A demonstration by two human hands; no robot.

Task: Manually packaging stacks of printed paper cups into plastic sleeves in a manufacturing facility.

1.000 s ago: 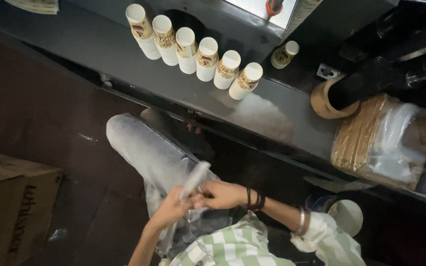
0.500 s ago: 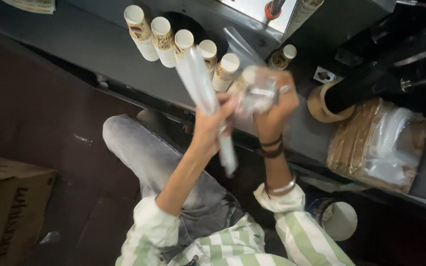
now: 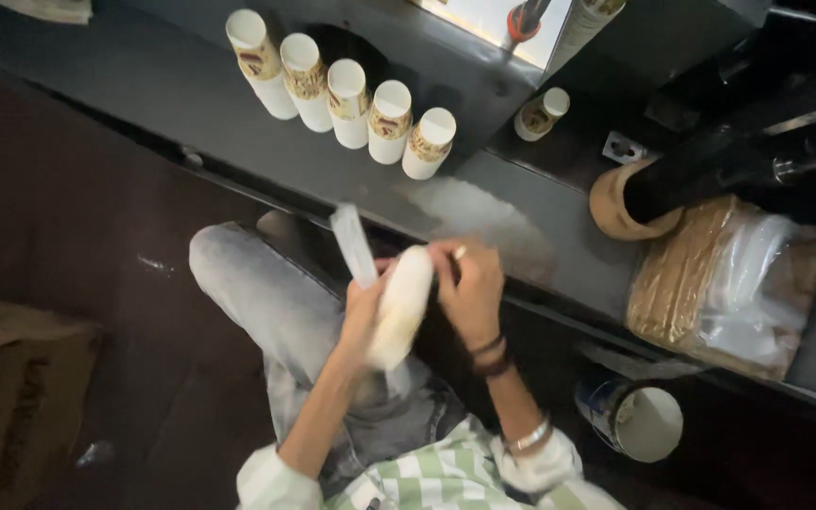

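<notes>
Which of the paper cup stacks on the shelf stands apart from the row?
The small stack on the right, near the dark machine. The other five stand side by side in a slanting row; this one is alone and shorter.

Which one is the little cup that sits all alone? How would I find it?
Look at the long dark shelf running across the top. Five white paper cup stacks with brown and gold bands stand there in a slanting row. Just past the row's right end, further back, is the lone cup, shorter than the rest and standing apart from them.
</notes>
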